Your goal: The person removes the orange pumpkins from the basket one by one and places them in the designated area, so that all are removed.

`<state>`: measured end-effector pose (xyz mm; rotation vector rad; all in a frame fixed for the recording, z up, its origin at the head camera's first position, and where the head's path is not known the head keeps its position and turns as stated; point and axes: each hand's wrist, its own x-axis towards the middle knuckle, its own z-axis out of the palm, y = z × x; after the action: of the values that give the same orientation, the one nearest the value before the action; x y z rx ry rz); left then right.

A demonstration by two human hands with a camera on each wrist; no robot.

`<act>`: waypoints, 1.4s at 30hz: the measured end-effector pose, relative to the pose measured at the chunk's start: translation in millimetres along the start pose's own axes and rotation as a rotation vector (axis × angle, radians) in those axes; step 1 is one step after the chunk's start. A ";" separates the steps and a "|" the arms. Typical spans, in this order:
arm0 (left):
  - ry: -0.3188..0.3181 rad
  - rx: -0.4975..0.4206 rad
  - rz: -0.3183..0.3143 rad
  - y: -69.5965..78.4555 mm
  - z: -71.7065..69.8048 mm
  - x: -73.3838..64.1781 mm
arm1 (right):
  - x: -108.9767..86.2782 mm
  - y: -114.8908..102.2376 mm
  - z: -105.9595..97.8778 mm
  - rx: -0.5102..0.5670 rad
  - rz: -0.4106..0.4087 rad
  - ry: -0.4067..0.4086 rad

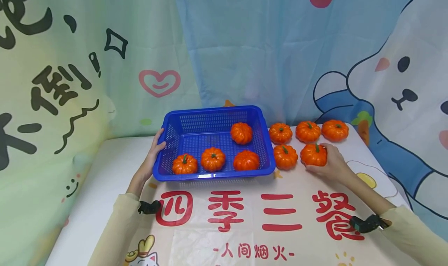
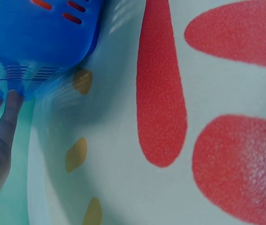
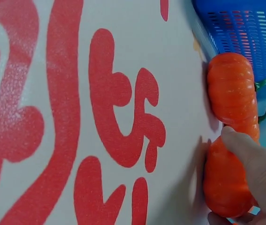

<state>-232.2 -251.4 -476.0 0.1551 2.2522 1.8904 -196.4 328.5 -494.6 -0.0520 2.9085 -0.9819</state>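
A blue plastic basket (image 1: 214, 176) with slotted walls holds several small orange pumpkins, among them one pumpkin (image 1: 241, 133) toward the back right. My left hand (image 1: 153, 151) is at the basket's left side, its fingers fairly straight against the outer wall; the left wrist view shows fingertips (image 2: 13, 96) touching the slots. To the right of the basket, my right hand (image 1: 332, 163) grips an orange pumpkin (image 1: 312, 154) with a green stem. In the right wrist view the thumb lies over that pumpkin (image 3: 224, 180), close beside another pumpkin (image 3: 231, 89).
Three pumpkins stand in a back row, one of them a pumpkin (image 1: 308, 132) behind my right hand. Another pumpkin (image 1: 285, 157) sits against the basket's right side. The table cover (image 1: 245, 227) carries red characters. A printed curtain (image 1: 224, 44) hangs behind the table.
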 end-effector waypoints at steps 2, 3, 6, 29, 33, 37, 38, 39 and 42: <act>0.000 0.002 0.002 0.5 -0.2 0.1 | 0.2 -0.4 0.9 0.013 0.000 -0.001; -0.002 0.004 0.002 0.6 -0.2 0.0 | 0.4 -0.3 1.4 0.019 0.005 -0.003; 0.000 0.012 0.001 0.7 0.1 -0.1 | 0.3 -0.7 2.7 0.030 0.032 -0.018; 0.000 0.018 0.002 1.9 -0.8 0.5 | -41.5 -91.6 -34.7 0.148 -0.183 -0.007; -0.001 0.016 0.003 1.0 -0.1 -0.5 | -49.8 -102.9 -28.1 0.180 -0.177 -0.094; -0.003 0.017 0.004 0.9 0.1 -1.7 | -58.7 -114.2 -24.5 0.233 -0.186 -0.169; -0.004 0.017 0.004 0.9 0.0 -1.7 | -61.0 -117.1 -23.7 0.242 -0.184 -0.183; -0.005 0.015 0.005 1.0 -0.1 -1.7 | -63.1 -120.0 -22.8 0.252 -0.177 -0.199; -0.005 0.012 0.008 1.4 -0.4 -1.7 | -68.0 -127.3 -19.4 0.268 -0.177 -0.236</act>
<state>-230.7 -251.9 -474.5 0.1703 2.2639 1.8788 -128.9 242.7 -398.2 -0.3877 2.5702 -1.2870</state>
